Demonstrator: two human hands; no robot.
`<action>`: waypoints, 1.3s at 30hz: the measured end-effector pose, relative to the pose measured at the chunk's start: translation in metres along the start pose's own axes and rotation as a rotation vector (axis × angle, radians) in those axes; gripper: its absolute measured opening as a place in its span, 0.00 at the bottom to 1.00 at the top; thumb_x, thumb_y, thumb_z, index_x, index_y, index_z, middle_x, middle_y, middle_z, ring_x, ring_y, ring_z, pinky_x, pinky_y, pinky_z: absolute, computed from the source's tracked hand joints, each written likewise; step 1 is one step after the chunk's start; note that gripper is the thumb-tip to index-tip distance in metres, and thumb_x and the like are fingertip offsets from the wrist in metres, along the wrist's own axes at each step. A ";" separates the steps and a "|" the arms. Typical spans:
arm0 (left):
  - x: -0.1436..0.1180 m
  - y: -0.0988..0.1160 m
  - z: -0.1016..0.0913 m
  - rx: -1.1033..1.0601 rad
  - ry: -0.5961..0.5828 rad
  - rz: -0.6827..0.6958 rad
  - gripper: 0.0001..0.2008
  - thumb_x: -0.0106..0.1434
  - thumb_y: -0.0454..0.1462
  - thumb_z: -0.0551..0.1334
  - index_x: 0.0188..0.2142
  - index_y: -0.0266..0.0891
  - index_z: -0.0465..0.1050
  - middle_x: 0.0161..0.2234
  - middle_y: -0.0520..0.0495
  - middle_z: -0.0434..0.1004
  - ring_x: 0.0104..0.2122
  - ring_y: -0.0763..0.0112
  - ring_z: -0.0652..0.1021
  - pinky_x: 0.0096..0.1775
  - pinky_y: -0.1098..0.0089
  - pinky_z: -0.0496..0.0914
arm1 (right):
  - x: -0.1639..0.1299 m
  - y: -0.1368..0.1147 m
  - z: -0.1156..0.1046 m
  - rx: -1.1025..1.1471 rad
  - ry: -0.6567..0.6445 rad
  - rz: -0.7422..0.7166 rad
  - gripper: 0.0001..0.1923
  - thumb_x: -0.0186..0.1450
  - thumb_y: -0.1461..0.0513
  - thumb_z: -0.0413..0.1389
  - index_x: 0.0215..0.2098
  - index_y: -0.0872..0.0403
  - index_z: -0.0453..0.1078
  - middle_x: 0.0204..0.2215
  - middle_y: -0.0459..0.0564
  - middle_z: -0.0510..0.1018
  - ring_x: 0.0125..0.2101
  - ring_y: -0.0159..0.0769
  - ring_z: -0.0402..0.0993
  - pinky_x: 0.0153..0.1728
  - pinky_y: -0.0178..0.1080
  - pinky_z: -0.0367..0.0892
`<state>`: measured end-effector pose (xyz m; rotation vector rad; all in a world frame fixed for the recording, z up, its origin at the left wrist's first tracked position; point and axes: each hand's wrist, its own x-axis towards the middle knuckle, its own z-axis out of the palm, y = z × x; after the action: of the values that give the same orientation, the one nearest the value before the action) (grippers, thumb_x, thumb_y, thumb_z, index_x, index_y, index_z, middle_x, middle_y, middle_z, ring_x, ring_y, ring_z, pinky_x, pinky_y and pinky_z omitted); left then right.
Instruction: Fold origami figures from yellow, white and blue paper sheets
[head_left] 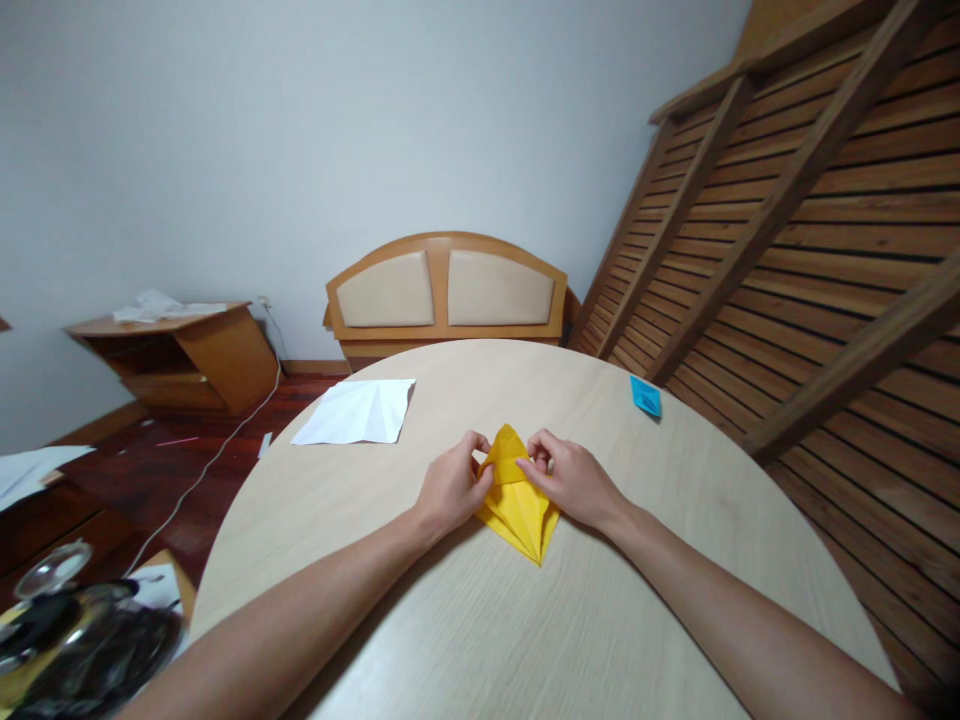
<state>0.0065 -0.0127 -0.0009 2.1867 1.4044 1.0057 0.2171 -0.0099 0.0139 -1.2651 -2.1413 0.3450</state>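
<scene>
A sheet of yellow folded paper (529,515) is between my hands on the round table (450,640). It is kite-shaped, with creases running down to a point toward me and a raised flap at the far end. My left hand (456,482) pinches its left edge between thumb and curled fingers. On the opposite edge, my right hand (574,478) grips the paper the same way, thumb on top. Part of each edge is hidden by my fingers.
Creased white paper (358,412) lies on the table's far left. A small blue folded paper (645,397) sits near the right rim. Beyond stand a headboard (442,285), slatted wood panels (810,240) and a low cabinet (217,360). A cable crosses the floor at left.
</scene>
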 end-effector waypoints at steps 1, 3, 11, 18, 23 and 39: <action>0.000 0.000 0.000 -0.001 0.006 0.004 0.09 0.62 0.34 0.58 0.43 0.43 0.62 0.30 0.54 0.75 0.26 0.70 0.75 0.30 0.71 0.64 | 0.000 0.000 0.000 0.000 -0.001 -0.005 0.06 0.67 0.58 0.55 0.36 0.51 0.64 0.25 0.42 0.74 0.26 0.33 0.72 0.29 0.35 0.59; 0.000 0.000 0.000 0.000 0.013 0.026 0.09 0.62 0.34 0.58 0.43 0.43 0.62 0.32 0.53 0.76 0.28 0.69 0.77 0.32 0.70 0.66 | 0.000 -0.001 0.000 0.001 -0.006 -0.018 0.06 0.67 0.57 0.56 0.36 0.51 0.65 0.26 0.42 0.75 0.27 0.34 0.72 0.30 0.35 0.60; -0.001 0.003 -0.003 -0.016 -0.024 0.133 0.05 0.64 0.34 0.59 0.40 0.42 0.67 0.38 0.50 0.78 0.35 0.69 0.78 0.38 0.69 0.70 | 0.000 -0.002 -0.001 0.054 -0.019 -0.025 0.09 0.71 0.57 0.51 0.37 0.51 0.69 0.27 0.44 0.78 0.27 0.34 0.74 0.31 0.36 0.61; -0.002 0.005 -0.004 -0.016 -0.071 0.126 0.06 0.65 0.37 0.60 0.42 0.42 0.69 0.38 0.48 0.78 0.34 0.69 0.78 0.32 0.72 0.70 | 0.000 0.003 0.003 0.242 -0.010 0.081 0.09 0.71 0.56 0.50 0.42 0.51 0.68 0.23 0.43 0.77 0.24 0.35 0.74 0.26 0.35 0.62; -0.001 0.004 -0.005 -0.003 -0.096 0.130 0.08 0.64 0.34 0.59 0.43 0.41 0.69 0.37 0.49 0.79 0.33 0.70 0.78 0.32 0.72 0.70 | 0.001 0.007 0.005 0.373 -0.002 0.139 0.14 0.69 0.54 0.52 0.48 0.53 0.68 0.20 0.41 0.74 0.22 0.34 0.71 0.25 0.34 0.62; -0.003 0.010 -0.006 -0.069 -0.086 0.151 0.12 0.71 0.39 0.52 0.40 0.39 0.73 0.37 0.46 0.80 0.32 0.70 0.77 0.34 0.71 0.69 | 0.002 0.001 0.001 0.402 0.019 0.078 0.12 0.67 0.55 0.56 0.34 0.54 0.77 0.29 0.48 0.80 0.31 0.36 0.74 0.29 0.35 0.67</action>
<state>0.0079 -0.0201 0.0080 2.2839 1.1644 0.9823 0.2164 -0.0074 0.0135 -1.1106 -1.8858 0.7510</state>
